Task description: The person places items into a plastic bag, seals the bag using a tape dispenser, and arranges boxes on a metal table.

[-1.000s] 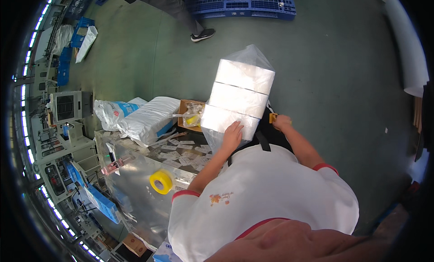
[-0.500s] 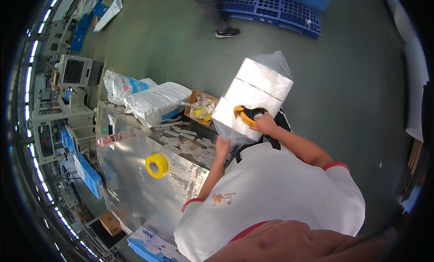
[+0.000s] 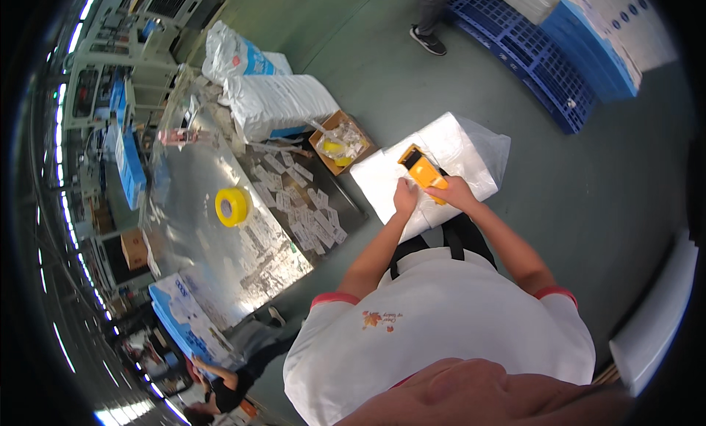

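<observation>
A white block-shaped bundle in a clear plastic bag [image 3: 472, 161] lies in front of my body, its loose film end spreading to the right. My right hand [image 3: 457, 194] is closed around a yellow-orange tape dispenser [image 3: 422, 169] with a black part at its far end, held over the bundle. My left hand [image 3: 406, 197] sits on the near left part of the bag, fingers closed on its film, close beside the dispenser. Its fingertips are partly hidden.
On the left, a metal table [image 3: 198, 257] bears a yellow tape roll [image 3: 232, 207] and scattered paper labels [image 3: 312, 224]. Beyond are white sacks [image 3: 279, 102] and a carton [image 3: 340, 143] of tape rolls. A blue pallet [image 3: 515, 47] and a person's leg [image 3: 432, 11] stand far off.
My body has turned rightward, so the table shows more fully. The dispenser has swung round over the bundle, and my left hand has moved from the bag's corner to beside it.
</observation>
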Demonstrator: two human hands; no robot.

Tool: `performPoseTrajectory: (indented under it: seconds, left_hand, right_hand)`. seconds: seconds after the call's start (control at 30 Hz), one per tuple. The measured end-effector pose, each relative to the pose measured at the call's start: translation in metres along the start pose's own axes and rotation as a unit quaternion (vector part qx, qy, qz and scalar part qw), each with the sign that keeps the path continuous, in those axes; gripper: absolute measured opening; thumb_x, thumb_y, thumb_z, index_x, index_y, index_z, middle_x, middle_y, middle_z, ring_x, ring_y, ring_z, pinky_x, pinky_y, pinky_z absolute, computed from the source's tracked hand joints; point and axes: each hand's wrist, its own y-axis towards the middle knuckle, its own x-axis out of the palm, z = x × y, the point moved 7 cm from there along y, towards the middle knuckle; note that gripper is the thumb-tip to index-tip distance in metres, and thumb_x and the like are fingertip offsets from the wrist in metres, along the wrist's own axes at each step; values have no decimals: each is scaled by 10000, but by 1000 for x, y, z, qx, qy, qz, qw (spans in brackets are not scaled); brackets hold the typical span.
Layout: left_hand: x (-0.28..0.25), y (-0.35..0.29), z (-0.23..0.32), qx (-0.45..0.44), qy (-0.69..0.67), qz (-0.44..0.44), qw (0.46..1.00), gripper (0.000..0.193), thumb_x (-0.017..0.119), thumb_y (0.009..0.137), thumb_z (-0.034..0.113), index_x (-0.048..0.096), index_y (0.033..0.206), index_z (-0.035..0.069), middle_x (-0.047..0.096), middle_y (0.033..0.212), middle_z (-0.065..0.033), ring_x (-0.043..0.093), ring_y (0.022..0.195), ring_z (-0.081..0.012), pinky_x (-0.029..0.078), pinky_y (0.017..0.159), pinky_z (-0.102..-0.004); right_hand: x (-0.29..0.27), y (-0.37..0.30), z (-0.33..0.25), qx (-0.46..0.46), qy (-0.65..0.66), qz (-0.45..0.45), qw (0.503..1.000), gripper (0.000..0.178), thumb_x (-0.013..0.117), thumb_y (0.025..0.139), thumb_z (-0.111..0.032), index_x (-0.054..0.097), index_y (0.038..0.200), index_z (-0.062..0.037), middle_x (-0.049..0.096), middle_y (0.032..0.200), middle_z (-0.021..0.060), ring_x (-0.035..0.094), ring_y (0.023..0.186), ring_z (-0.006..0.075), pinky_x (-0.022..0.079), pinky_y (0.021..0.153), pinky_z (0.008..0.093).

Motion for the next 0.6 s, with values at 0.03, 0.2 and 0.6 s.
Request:
performPoseTrajectory:
  seconds: [0.03, 0.2, 0.6]
  left_hand:
    - [0, -9, 18, 70, -18, 35, 997, 311, 585, 754, 218, 470, 998, 63, 581, 885, -164, 563, 845, -356, 437, 697, -416]
    - [-8, -41, 39, 135, 159, 84, 974, 542, 611, 731, 264, 437, 1194, 42, 484, 1178, -182, 437, 1124, -346, 393, 871, -410]
    - [-211, -89, -31, -45, -279, 311, 908, 347, 513, 760, 55, 521, 1106, 38, 533, 1037, -65, 506, 942, -176, 375, 876, -299]
  right_hand:
    - [13, 19, -12, -33, 33, -47, 998, 376, 691, 722, -386, 652, 828, -28, 642, 702, 67, 612, 623, 154, 472, 588, 280]
    - [124, 71, -61, -125, -71, -244, 959, 535, 664, 651, -551, 630, 800, -38, 630, 728, 139, 610, 686, 285, 465, 623, 347]
    - [130, 70, -35, -297, -295, -295, 859, 520, 681, 640, -540, 623, 740, -33, 574, 666, 130, 534, 695, 301, 435, 656, 375]
